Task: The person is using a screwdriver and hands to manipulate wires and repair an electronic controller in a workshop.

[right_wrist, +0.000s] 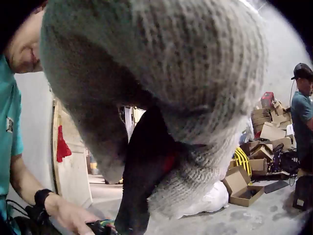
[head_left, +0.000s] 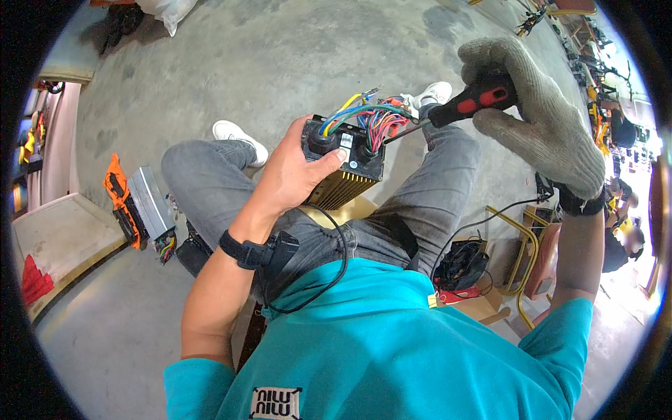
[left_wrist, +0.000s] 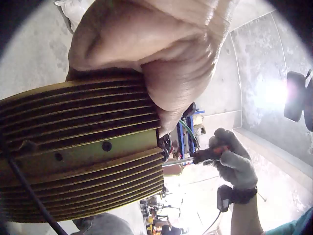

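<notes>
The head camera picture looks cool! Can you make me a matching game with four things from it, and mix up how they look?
Things:
1. Screwdriver
2. Left hand
3. Right hand
4. Wires

Looks:
A. covered in pale knitted glove material
B. many colours, coming out of the finned box
C. has a black and red handle
D. bare, holding the finned box

Right pairs: 1-C, 2-D, 3-A, 4-B.
</notes>
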### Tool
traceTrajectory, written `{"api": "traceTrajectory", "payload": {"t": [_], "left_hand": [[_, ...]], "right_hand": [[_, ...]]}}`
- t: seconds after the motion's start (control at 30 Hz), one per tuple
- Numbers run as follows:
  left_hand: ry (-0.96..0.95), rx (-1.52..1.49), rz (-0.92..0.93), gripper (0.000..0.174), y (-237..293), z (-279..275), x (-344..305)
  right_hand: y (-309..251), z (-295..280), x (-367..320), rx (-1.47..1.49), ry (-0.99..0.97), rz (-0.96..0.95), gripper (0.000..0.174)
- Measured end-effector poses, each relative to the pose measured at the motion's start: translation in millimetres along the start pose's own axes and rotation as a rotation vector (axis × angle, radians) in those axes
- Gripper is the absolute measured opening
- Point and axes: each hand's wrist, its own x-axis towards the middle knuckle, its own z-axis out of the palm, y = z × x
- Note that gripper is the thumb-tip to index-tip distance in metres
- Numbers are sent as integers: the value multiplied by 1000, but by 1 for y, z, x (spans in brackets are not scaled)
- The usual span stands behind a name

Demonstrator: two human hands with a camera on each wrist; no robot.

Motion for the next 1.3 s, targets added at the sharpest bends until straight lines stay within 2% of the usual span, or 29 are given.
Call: {"api": "traceTrajectory", "payload": {"t": [0.07, 0.13, 0.17, 0.23, 0.27, 0.33, 0.37, 0.43, 0.47, 0.53, 0.57, 0.63, 0.77, 0.83, 0.87, 0.97, 1.03, 1.1, 1.17, 1.2, 1.27, 1.3], "left_hand": [[13, 36, 5, 59, 0, 0, 0], [11, 29, -6, 59, 1, 0, 0], [12, 21, -16, 59, 1, 1, 1], [16, 15, -8, 59, 0, 0, 2], [17, 8, -5, 59, -2, 0, 1], [18, 17, 3, 59, -5, 0, 1], [17, 28, 11, 59, -6, 0, 1], [22, 42, 3, 59, -1, 1, 0], [28, 56, -4, 59, 1, 1, 0], [22, 31, -5, 59, 0, 1, 1], [19, 5, -9, 60, -1, 1, 1], [18, 0, -6, 60, 1, 0, -1], [20, -11, 4, 60, -3, 1, -1], [12, 4, -5, 60, 1, 0, 0], [6, 18, -16, 60, 3, 0, 0], [25, 6, 1, 60, -5, 1, 0], [28, 34, -3, 60, -3, 0, 0], [25, 63, -4, 60, -3, 0, 0], [22, 31, 5, 59, -3, 0, 0], [20, 32, 7, 59, -2, 0, 1], [1, 16, 6, 59, -2, 0, 1], [4, 16, 7, 59, -3, 0, 1]], "right_hand": [[-9, -1, 5, 26, -13, 29, 53], [-33, -4, 18, -166, -145, 564, 54], [-29, -3, 15, -167, -143, 565, 54], [-12, 0, 4, 76, -20, 139, 50], [-4, 3, 2, 79, -24, 137, 50], [5, 6, 3, -58, 88, -103, 50], [3, 5, 3, -58, 88, -101, 50], [-12, 0, 7, -58, -58, 352, 54], [-20, -3, 10, -58, -56, 354, 54], [-31, -7, 16, -110, -147, 515, 54], [-23, -4, 12, -110, -147, 513, 54], [3, 5, 0, -110, 81, -50, 51], [-3, 6, 5, -14, 98, -84, 53], [-34, -1, 19, -159, -89, 548, 57], [-33, -2, 17, -160, -87, 552, 57], [-18, -1, 7, -63, -86, 461, 59], [3, 7, -2, -52, 103, -45, 58], [6, 6, -1, -37, 91, -103, 59], [-9, 2, 4, -18, -39, 343, 60], [-15, 0, 7, -18, -38, 344, 60], [-24, -1, 13, -192, -100, 534, 59], [-18, 0, 9, -192, -100, 531, 59]]}}
